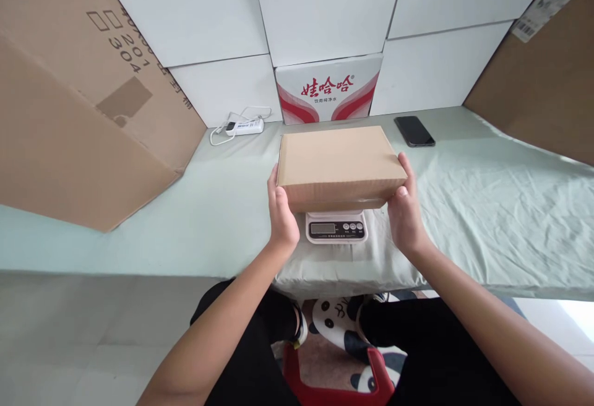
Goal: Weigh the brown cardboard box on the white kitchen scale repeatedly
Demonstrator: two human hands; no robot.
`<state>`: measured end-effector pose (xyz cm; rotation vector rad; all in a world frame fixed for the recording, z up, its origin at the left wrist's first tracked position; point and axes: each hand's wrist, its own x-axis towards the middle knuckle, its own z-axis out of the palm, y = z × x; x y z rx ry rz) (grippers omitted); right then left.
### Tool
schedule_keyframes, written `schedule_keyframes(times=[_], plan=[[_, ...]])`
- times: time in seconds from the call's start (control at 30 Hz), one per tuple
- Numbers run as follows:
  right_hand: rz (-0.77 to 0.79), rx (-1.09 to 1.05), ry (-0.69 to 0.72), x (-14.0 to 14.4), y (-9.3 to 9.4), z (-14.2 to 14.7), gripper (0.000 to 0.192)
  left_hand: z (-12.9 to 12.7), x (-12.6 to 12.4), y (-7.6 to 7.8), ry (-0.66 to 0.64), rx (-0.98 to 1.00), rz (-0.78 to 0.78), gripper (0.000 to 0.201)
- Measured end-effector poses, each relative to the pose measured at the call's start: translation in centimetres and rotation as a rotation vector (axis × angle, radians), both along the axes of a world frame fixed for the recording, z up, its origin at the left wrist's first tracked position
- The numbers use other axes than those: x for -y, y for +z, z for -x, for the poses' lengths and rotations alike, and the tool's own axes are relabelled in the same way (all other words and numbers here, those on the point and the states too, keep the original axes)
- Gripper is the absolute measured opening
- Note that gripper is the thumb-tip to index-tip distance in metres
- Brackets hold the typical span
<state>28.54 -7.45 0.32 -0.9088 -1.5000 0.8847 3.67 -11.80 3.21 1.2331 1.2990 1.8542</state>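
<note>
A flat brown cardboard box [338,157] is held level between my two hands, over a white digital kitchen scale [336,229]. My left hand [281,214] grips the box's left end, thumb at the near corner. On the opposite end, my right hand [406,211] grips with its thumb on the near corner and fingers along the side. The scale's display and round buttons show in front of the box, while its weighing plate is mostly hidden beneath. Whether the box rests on the plate, I cannot tell.
A black phone [414,130] lies behind the box at right. A white power bank with cable [245,127] lies at back left. Large cardboard cartons [153,164] flank the green-clothed table [223,220]. A white box with red lettering [329,90] stands at the back.
</note>
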Motion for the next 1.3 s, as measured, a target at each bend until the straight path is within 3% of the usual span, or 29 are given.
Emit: schedule_keyframes(times=[0.63,1.1,1.3], plan=[[-0.002,0.015,-0.044,1.6,1.9,0.8,0.077,0.0,-0.2,-0.4,0.004,-0.008,-0.004,0.072],[0.003,-0.007,-0.046,0.6,0.2,0.3,0.070,-0.1,-0.5,-0.2,0.011,-0.001,-0.007,0.071],[0.006,-0.018,-0.051,0.5,0.3,0.3,0.068,-0.1,-0.6,-0.3,0.025,-0.018,-0.008,0.070]])
